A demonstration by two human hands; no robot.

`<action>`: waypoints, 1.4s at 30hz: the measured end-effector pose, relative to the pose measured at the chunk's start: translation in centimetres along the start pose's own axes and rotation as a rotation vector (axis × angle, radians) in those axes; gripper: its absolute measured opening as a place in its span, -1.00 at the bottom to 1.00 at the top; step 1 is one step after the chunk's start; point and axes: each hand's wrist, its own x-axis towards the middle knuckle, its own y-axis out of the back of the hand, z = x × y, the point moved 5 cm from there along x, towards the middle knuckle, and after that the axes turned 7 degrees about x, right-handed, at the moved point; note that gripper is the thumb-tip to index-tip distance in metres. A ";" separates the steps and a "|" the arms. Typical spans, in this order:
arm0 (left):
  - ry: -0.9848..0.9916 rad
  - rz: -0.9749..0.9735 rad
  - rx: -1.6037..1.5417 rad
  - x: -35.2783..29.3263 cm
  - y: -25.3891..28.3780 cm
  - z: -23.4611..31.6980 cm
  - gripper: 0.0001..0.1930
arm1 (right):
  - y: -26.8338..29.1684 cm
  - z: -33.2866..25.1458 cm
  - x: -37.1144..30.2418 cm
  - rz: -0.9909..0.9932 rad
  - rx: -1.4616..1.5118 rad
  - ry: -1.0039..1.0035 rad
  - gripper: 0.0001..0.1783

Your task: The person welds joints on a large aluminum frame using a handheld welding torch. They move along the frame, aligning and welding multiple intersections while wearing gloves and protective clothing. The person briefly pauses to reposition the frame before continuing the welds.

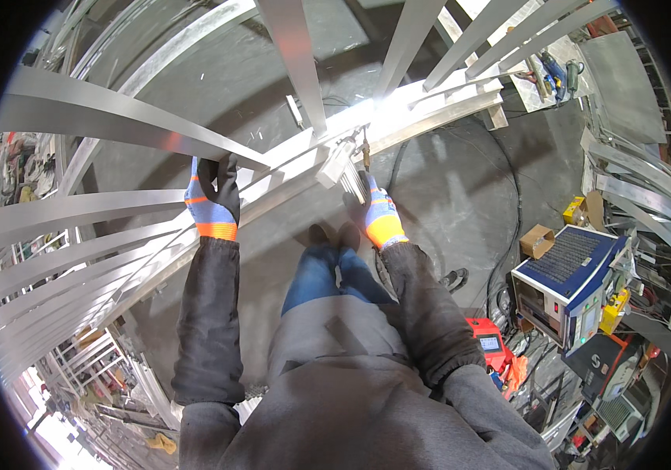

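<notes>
My left hand (214,200), in a blue, orange and black work glove, is closed at the lower edge of a long flat metal bar (144,117). Part of its fingers is hidden behind that bar. The bar meets a pale metal beam (292,160) that crosses in front of me. My right hand (378,207), gloved alike, grips a thin welding torch (366,149) whose tip points up at the brightly lit beam. Short grey square metal pieces (341,166) sit just left of the torch; whether the right hand also touches them I cannot tell.
Several more metal bars (292,55) fan out from the beam. At right stand a blue-and-white machine (562,274), a red unit with a screen (490,345) and a cardboard box (537,241). A dark cable (517,196) curves over the floor. Power tools (559,74) lie at far right.
</notes>
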 end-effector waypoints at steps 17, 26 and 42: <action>-0.030 -0.015 0.047 0.4 0.3 0.4 -0.74 | -0.1 0.3 -1.2 0.014 0.043 -0.014 -0.18; 0.003 -0.090 0.074 0.3 0.4 1.1 -0.70 | -0.4 1.0 -1.7 0.008 0.103 0.020 -0.18; -0.135 -0.173 0.080 1.3 1.1 2.1 -0.73 | -9.2 0.8 -7.9 -0.108 0.118 0.215 -0.24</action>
